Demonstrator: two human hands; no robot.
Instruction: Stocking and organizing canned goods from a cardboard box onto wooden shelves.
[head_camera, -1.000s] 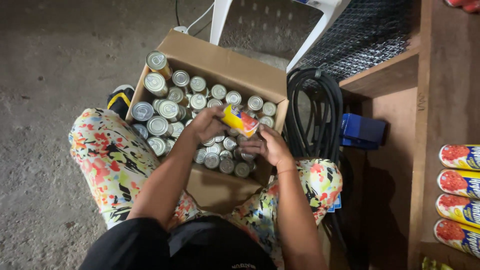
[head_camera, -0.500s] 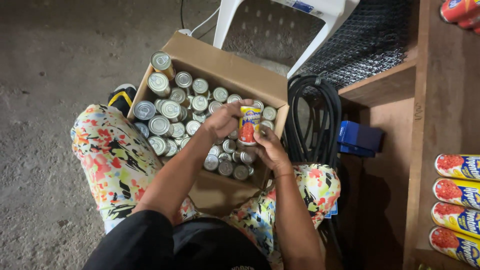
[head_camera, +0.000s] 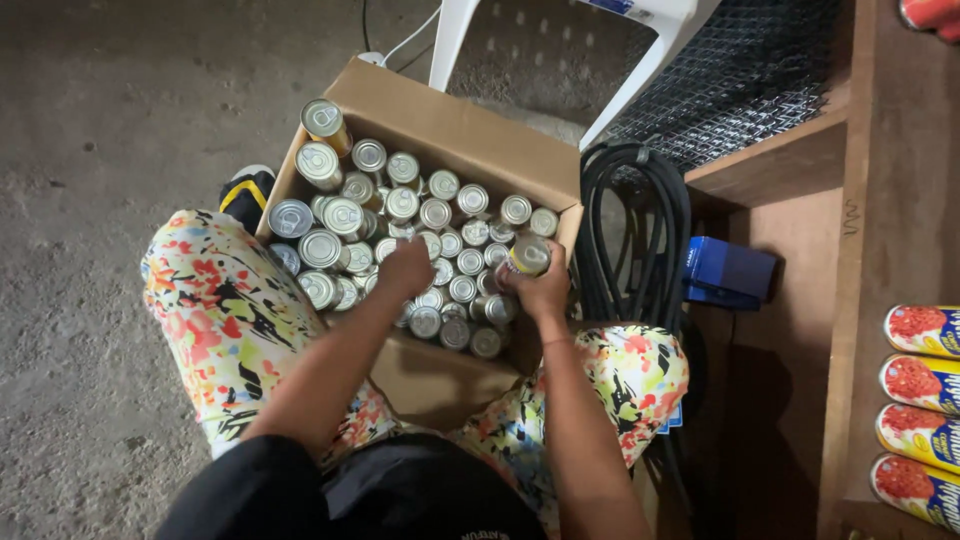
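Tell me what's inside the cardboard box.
The cardboard box holds many silver-topped cans. The right hand grips one; the left hand rests on others. The box floor is covered.

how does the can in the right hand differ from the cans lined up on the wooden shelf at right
The can in the right hand stands upright over the cardboard box, silver top showing; the shelf cans lie on their sides, yellow and red labels showing. The right hand grips the first; nothing touches the shelf cans. Both look like the same kind of labelled tin.
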